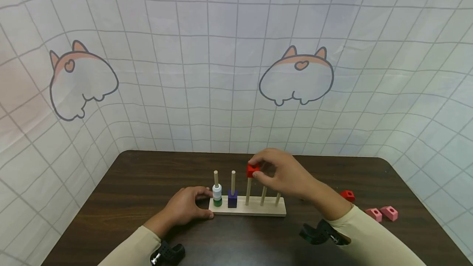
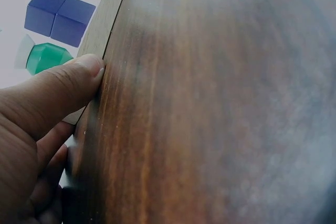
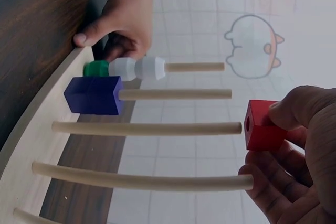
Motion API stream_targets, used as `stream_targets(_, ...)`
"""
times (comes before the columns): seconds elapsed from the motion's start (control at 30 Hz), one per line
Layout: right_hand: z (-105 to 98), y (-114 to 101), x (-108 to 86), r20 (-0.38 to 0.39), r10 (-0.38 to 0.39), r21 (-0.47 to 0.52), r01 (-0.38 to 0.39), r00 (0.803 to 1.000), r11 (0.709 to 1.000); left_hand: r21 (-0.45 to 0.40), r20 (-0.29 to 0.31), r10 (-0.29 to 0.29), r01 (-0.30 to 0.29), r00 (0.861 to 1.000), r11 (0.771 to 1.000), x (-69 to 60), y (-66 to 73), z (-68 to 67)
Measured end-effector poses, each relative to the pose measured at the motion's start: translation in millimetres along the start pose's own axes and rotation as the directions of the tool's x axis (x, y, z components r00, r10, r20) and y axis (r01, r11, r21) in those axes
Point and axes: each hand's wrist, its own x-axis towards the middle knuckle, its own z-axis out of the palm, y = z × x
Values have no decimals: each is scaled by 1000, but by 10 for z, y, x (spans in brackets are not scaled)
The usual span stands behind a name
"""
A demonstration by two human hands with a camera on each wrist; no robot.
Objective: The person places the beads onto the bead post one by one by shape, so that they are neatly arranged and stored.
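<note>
My right hand (image 1: 284,173) pinches a red block (image 3: 264,125) between thumb and fingers, its hole facing the tip of the middle peg (image 3: 147,128). My left hand (image 1: 188,205) grips the left end of the wooden base (image 1: 258,207), thumb along the front edge. The leftmost peg bears a green bead (image 1: 217,202) with white beads (image 1: 216,192) above it. Purple blocks (image 3: 94,95) sit on the second peg. On the fourth peg (image 3: 142,178) nothing is threaded; the fifth peg (image 1: 278,199) is partly in view.
Right of the base, near my right forearm, a loose red block (image 1: 347,195) and two pink blocks (image 1: 389,213) lie on the dark wooden table (image 1: 155,171). Behind the table hangs a white grid-patterned cloth (image 1: 221,126).
</note>
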Motion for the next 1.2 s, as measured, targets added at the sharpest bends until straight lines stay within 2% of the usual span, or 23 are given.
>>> stream_targets(0.3,75,-50,89,2,42,-8,-42,999,999,5,1,-7,7,1000,1000,2,9,-8)
stream_targets(0.9,244,-141,239,-33,53,18,-52,998,998,-12,2,-5,5,1000,1000,13,-2,-6)
stream_targets(1.2,352,-181,276,-46,120,46,-118,992,992,-13,10,-11,11,1000,1000,7,13,-12)
